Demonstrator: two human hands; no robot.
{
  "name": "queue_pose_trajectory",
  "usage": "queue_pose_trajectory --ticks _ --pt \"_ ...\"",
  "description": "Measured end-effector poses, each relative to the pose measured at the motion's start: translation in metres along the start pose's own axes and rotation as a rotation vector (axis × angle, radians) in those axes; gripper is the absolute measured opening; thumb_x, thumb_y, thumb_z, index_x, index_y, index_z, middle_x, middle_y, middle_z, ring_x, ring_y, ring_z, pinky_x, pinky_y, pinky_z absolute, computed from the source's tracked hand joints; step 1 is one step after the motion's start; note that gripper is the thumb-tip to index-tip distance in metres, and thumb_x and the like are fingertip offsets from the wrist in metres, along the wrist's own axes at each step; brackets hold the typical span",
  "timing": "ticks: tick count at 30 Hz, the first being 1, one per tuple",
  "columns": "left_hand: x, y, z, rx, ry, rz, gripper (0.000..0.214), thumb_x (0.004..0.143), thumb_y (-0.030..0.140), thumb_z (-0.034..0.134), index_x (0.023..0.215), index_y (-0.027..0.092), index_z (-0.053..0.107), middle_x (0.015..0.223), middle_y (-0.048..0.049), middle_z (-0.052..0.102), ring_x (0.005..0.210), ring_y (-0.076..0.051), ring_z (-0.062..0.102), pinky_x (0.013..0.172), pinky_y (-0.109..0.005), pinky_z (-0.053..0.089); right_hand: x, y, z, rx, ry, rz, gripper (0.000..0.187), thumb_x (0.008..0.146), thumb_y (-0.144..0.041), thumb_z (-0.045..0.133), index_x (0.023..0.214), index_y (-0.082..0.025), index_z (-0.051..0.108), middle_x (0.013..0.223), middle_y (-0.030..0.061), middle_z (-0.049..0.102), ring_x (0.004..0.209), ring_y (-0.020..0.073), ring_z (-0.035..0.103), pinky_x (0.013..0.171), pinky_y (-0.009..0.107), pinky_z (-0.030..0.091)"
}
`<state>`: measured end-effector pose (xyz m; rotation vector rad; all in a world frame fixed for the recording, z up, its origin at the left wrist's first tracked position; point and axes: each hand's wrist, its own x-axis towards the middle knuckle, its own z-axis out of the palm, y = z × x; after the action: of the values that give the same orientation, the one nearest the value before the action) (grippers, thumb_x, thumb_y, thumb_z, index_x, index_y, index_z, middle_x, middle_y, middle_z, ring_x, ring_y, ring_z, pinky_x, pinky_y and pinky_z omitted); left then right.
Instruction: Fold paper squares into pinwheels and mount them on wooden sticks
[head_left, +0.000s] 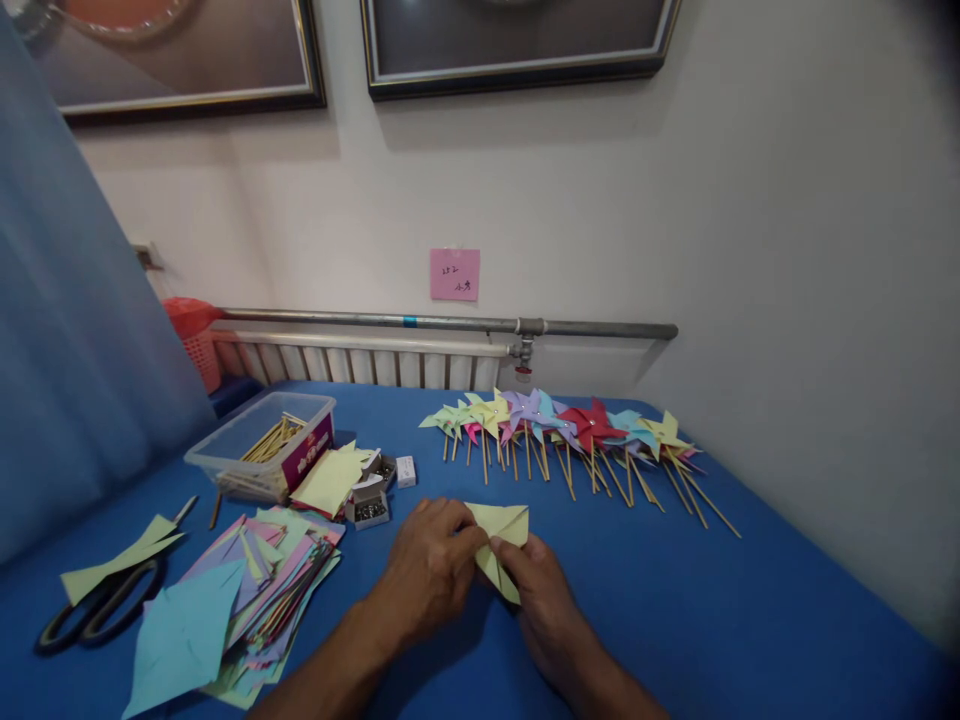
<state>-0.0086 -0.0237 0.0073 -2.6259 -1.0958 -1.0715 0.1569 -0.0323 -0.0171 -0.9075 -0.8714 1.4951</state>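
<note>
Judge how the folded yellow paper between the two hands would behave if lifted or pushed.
The folded yellow paper looks thin, so it is probably very light and floppy. Its folds are pinched by the left hand and right hand, so they may spring open if released. Pushed along the blue table, it would likely slide flat rather than roll.

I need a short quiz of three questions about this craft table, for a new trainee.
1. True or false: the left hand and the right hand both hold the yellow-green paper.
2. Where do the finished pinwheels lie?
3. What lies across the scissors? A a paper strip, B a pinwheel, C a box.
Key: 1 true. 2 In a row at the far side of the blue table. 3 A.
</note>
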Motion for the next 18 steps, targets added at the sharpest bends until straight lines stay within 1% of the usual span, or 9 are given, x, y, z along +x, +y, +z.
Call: queue_pose_trajectory --ticks 2,4,7,9,11,12,14,16,18 --pt "0.001 0.002 -0.001 -0.112 0.033 -0.064 0.025 0.094 0.009 0.052 0.097 0.021 0.075 0.093 -0.0067 0.073 0.083 -0.021 0.064 0.077 -0.035 0.042 0.005 0.004 -0.005 -0.055 0.022 -0.018 0.050 0.071 -0.051 0.092 0.105 -0.015 0.081 0.090 0.0072 0.083 0.079 0.0263 0.074 0.074 0.034 0.056" --pt "0.003 0.002 -0.003 -0.241 0.079 -0.185 0.024 0.097 0.013 0.051 0.094 0.021 0.074 0.090 -0.0064 0.073 0.085 -0.021 0.066 0.078 -0.034 0.045 0.010 0.007 -0.010 -0.107 0.054 -0.035 0.050 0.068 -0.052 0.092 0.102 -0.016 0.081 0.087 0.0079 0.084 0.082 0.0297 0.076 0.075 0.036 0.058" --pt "0.008 0.000 -0.007 -0.432 0.120 -0.486 0.022 0.097 0.025 0.056 0.083 0.021 0.072 0.081 -0.0033 0.070 0.079 -0.020 0.064 0.073 -0.031 0.045 0.014 0.007 -0.014 -0.189 0.058 -0.082 0.046 0.068 -0.051 0.091 0.100 -0.018 0.083 0.088 0.0092 0.085 0.088 0.0336 0.078 0.079 0.040 0.061" --pt "0.011 -0.004 -0.007 -0.610 0.082 -0.703 0.020 0.091 0.034 0.064 0.077 0.021 0.071 0.071 -0.0001 0.066 0.068 -0.017 0.058 0.066 -0.029 0.041 0.014 0.005 -0.015 -0.252 0.053 -0.109 0.042 0.071 -0.049 0.089 0.100 -0.019 0.083 0.090 0.0096 0.085 0.088 0.0335 0.078 0.081 0.042 0.061" --pt "0.013 -0.005 -0.005 -0.842 -0.001 -0.859 0.023 0.082 0.041 0.073 0.073 0.020 0.069 0.063 0.0018 0.061 0.061 -0.015 0.053 0.060 -0.027 0.037 0.013 0.004 -0.015 -0.297 0.057 -0.122 0.040 0.073 -0.049 0.086 0.101 -0.020 0.084 0.091 0.0094 0.086 0.086 0.0327 0.078 0.081 0.042 0.062" --pt "0.014 -0.005 -0.004 -0.955 -0.039 -0.910 0.026 0.076 0.043 0.078 0.072 0.019 0.069 0.061 0.0022 0.061 0.059 -0.014 0.051 0.059 -0.026 0.037 0.013 0.004 -0.014 -0.313 0.057 -0.126 0.040 0.074 -0.049 0.085 0.101 -0.020 0.084 0.091 0.0092 0.086 0.085 0.0324 0.078 0.081 0.042 0.062" --pt "0.014 -0.004 0.001 -1.139 -0.075 -0.978 0.032 0.065 0.043 0.087 0.072 0.017 0.068 0.062 0.0010 0.063 0.058 -0.013 0.052 0.059 -0.025 0.038 0.012 0.004 -0.013 -0.338 0.051 -0.132 0.040 0.075 -0.048 0.084 0.104 -0.020 0.084 0.092 0.0091 0.086 0.086 0.0326 0.079 0.081 0.042 0.061" --pt "0.015 0.000 0.004 -1.254 -0.056 -1.030 0.038 0.055 0.039 0.093 0.071 0.016 0.068 0.065 -0.0009 0.067 0.058 -0.012 0.055 0.060 -0.025 0.041 0.011 0.004 -0.011 -0.361 0.042 -0.132 0.042 0.075 -0.048 0.084 0.105 -0.020 0.084 0.094 0.0096 0.086 0.088 0.0332 0.079 0.082 0.042 0.061" --pt "0.015 0.002 0.006 -1.319 -0.019 -1.054 0.038 0.050 0.032 0.094 0.071 0.015 0.068 0.067 -0.0020 0.070 0.059 -0.012 0.057 0.060 -0.024 0.042 0.011 0.004 -0.010 -0.372 0.028 -0.120 0.044 0.075 -0.049 0.084 0.106 -0.019 0.084 0.095 0.0104 0.086 0.088 0.0337 0.079 0.083 0.044 0.061"
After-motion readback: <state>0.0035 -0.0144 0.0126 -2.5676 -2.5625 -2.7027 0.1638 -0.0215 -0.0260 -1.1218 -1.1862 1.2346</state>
